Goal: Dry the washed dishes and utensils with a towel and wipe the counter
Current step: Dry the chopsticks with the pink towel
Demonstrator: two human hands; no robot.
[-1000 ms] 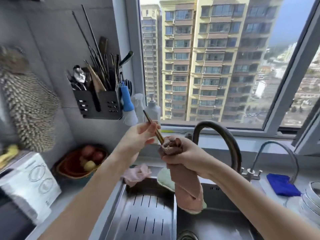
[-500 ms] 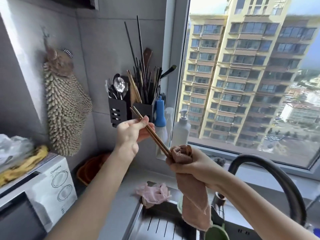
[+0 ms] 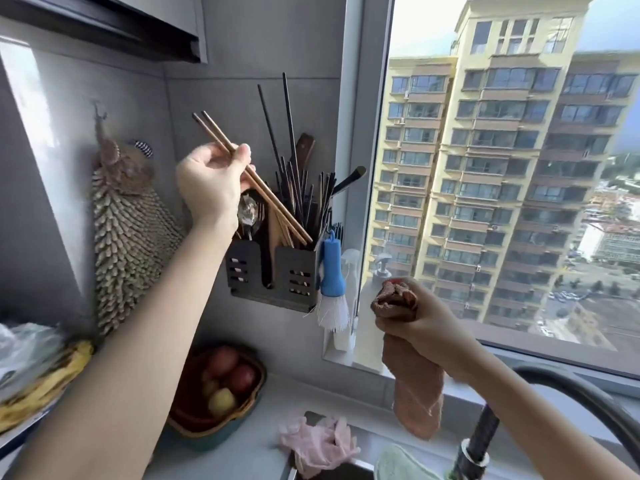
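As our left hand [image 3: 211, 181] holds the chopsticks [image 3: 273, 199]: thumb and fingers pinch the brown pair high on its length, with the lower tips slanting down to the mouth of the holder's right compartment. We cannot tell whether the tips are inside.
Holder [image 3: 294, 275]: black and slotted, fixed to the wall above the bench [image 3: 270, 393]. It is crowded with dark chopsticks and spoons, and a blue-handled brush [image 3: 331, 265] hangs at its right end.
Why the slant: we judge it lets the tips slip in beside the sticks standing there, and the high pinch keeps our fingers clear of them.
Right hand [image 3: 426, 327]: fingers are curled tight round the bunched top of the brown towel [image 3: 415, 393], and the rest hangs loose. It is held near the window, well apart from the holder, likely so the cloth stays out of the way yet ready.
Step, as we judge it: stowing a dried pair.
Risk: the tips could catch on the rim or on the neighbouring sticks.
Bench below: a fruit basket [image 3: 214, 434] and pink gloves [image 3: 318, 441] sit near the sink edge. The wiping looks not yet done.
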